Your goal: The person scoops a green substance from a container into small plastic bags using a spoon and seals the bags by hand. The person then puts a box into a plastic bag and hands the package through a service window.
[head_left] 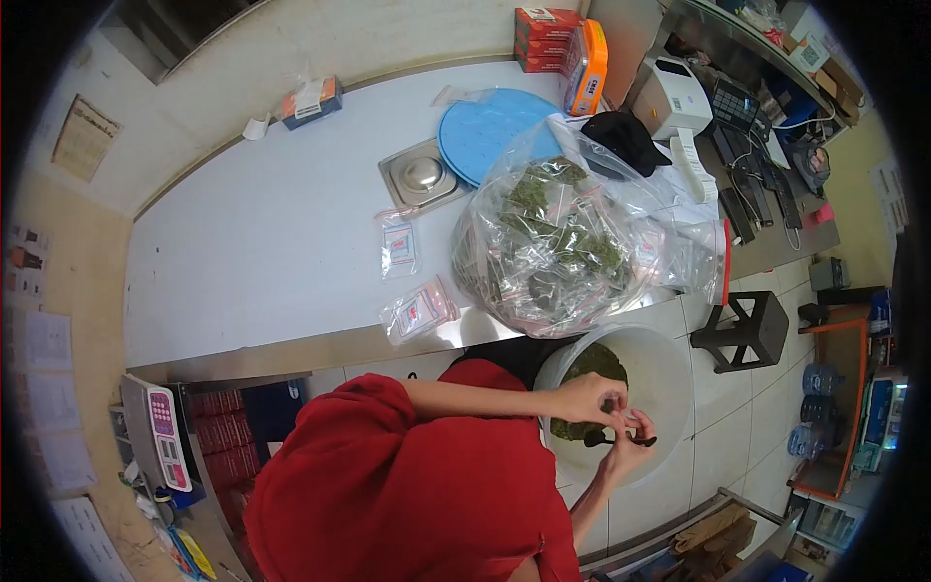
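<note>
My left hand (585, 399) is closed, its fingertips pinching what looks like a small clear plastic bag (611, 404). Close beside it, my right hand (632, 436) has its fingers bent around a black spoon (603, 439), and its fingertips come near the left ones. Both hands are over a large whitish translucent tub (669, 373) with dark green crumbled material (596, 363) inside. On the counter just beyond the tub sits a big clear bag (543, 281) full of small filled packets and green material.
Two printed zip bags (399, 244) (420, 309) lie on the white counter (252, 262). Behind them are a metal lidded container (423, 176), a blue round lid (485, 126) and a black cap (621, 142). A dark stool (742, 330) stands beyond the tub; a scale (167, 427) is opposite.
</note>
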Demonstrator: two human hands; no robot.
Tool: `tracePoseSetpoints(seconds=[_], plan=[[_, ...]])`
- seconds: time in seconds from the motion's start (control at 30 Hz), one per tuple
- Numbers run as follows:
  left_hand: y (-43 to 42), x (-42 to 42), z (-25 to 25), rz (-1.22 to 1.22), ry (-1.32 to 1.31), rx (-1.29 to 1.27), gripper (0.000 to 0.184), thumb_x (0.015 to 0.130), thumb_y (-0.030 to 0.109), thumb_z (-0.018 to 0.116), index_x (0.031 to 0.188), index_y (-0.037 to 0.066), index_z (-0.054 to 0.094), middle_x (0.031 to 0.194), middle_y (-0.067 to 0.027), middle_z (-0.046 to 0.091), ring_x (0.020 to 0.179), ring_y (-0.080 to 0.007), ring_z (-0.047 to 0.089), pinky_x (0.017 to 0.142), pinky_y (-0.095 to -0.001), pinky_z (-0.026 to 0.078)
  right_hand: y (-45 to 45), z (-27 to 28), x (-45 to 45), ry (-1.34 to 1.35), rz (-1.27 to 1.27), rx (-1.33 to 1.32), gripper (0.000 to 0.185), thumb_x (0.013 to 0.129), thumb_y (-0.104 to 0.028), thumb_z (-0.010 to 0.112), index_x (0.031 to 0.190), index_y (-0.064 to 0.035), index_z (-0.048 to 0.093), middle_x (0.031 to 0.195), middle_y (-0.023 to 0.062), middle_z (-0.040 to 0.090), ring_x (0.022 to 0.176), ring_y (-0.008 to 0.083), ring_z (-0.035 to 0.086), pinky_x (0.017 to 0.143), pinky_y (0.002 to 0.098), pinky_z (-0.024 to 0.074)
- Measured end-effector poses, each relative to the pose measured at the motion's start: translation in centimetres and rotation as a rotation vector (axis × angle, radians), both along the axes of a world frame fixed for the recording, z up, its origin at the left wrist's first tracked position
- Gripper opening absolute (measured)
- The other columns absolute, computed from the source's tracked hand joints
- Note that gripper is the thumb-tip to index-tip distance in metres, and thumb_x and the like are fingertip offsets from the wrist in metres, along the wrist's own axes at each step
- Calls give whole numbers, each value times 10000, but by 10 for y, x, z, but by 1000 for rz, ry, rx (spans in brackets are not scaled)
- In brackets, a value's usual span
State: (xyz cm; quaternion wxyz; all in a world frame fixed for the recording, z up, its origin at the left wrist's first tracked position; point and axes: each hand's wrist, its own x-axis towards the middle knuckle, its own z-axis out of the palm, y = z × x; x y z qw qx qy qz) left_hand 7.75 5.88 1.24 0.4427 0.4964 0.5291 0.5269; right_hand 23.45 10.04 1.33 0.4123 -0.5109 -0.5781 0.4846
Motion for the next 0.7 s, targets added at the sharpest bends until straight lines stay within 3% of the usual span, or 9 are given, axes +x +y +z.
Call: tracePoseSetpoints(seconds=[0.07,0.23,0.4,0.47,0.63,0.7], plan=[[-1,2,-1,9,34,11,319,735,329,727,858,63,601,775,-75,646,557,-171,571,532,-299,431,-1,-10,-4,58,8,57,261,654,92,731,840,-8,577,745,20,570,718,96,524,699,234,447],[-6,-11,1,65,180,48,196,799,250,642,879,72,628,776,-106,639,621,-241,598,573,-352,453,-8,10,-17,-35,95,48,197,694,49,724,862,16,627,768,26,580,676,94,522,635,228,440],[-14,-20,20,36,332,39,199,841,238,589,922,62,632,762,-117,624,657,-275,598,586,-365,451,-17,32,-30,-154,116,147,152,764,-11,688,908,28,662,768,51,604,664,101,545,557,234,433],[-13,-19,16,48,326,81,206,852,243,579,929,59,632,758,-123,619,662,-285,596,588,-370,450,-18,34,-28,-478,190,406,186,775,-2,657,961,-1,671,821,99,616,720,197,598,622,308,474],[-11,-25,12,62,174,129,233,882,248,548,929,31,618,750,-154,615,660,-307,592,597,-382,447,-24,38,-40,-449,161,650,211,782,6,641,991,-13,660,846,122,617,729,245,605,641,321,480],[-16,-28,15,31,227,38,219,878,236,552,916,29,615,751,-155,617,665,-313,595,579,-387,443,-24,33,-41,-427,163,756,207,783,7,641,988,-13,657,854,119,619,733,249,607,642,325,482]])
